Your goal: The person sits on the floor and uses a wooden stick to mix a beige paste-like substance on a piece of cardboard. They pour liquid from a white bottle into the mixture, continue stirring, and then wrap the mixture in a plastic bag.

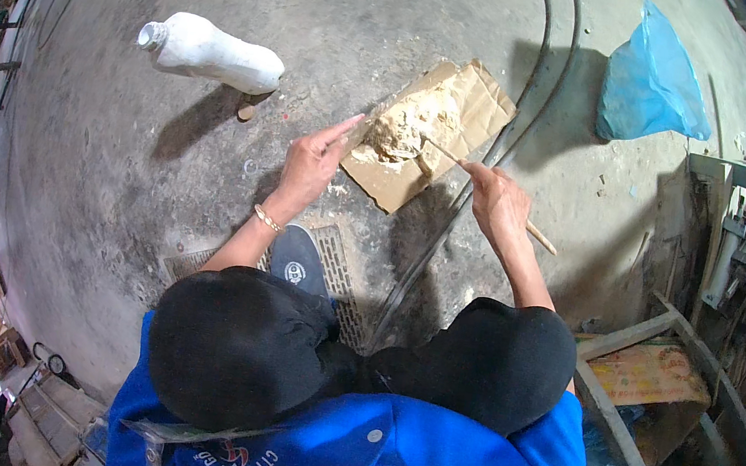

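A crumbly pale-yellow paste [415,125] is heaped on a piece of brown cardboard [484,106] lying on the floor. My right hand [498,202] is closed round a thin wooden stick [542,239], whose far end reaches into the right side of the paste. At the cardboard's left edge is my left hand [309,168], its fingers stretched out along that edge. Whether its fingertips press on the cardboard is hard to tell.
A white plastic bottle [217,54] stands to the left, near a small round brown piece [246,112]. Dark hoses [534,94] run past the cardboard's right side. Farther right are a blue plastic bag [651,86] and a metal frame [628,333]. A floor grate [341,276] lies by my shoe.
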### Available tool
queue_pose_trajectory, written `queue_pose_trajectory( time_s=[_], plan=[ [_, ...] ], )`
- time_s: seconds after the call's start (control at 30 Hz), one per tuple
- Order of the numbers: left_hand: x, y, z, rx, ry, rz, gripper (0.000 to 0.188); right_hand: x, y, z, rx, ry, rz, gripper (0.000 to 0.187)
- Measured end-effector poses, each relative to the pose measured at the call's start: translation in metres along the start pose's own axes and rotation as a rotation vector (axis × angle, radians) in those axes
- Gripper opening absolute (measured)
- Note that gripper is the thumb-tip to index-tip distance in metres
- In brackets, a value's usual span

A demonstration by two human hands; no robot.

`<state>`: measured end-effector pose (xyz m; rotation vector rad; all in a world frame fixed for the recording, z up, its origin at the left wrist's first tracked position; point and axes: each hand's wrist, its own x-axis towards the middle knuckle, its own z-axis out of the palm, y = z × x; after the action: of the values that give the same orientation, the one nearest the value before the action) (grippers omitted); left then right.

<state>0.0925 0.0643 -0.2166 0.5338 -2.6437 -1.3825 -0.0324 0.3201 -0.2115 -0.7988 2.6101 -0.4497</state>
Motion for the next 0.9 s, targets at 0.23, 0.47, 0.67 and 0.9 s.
queue_pose_trajectory(
  time_s=[0.23,0.47,0.67,0.9],
  plan=[
    [0.010,-0.013,0.001,-0.221,0.034,-0.270,0.028,-0.003,0.001,-0.003,-0.003,0.016,0.019,0.027],
    [-0.025,-0.045,0.041,-1.016,0.340,-0.702,0.033,0.012,-0.009,-0.012,-0.048,0.068,-0.067,0.030],
    [-0.067,0.007,0.057,-0.987,-0.896,-0.950,0.040,0.011,0.000,-0.009,-0.085,0.084,-0.097,0.028],
    [0.068,-0.008,-0.009,-0.510,-0.270,-0.464,0.034,0.005,-0.006,-0.011,-0.129,0.063,-0.098,0.027]
  ],
)
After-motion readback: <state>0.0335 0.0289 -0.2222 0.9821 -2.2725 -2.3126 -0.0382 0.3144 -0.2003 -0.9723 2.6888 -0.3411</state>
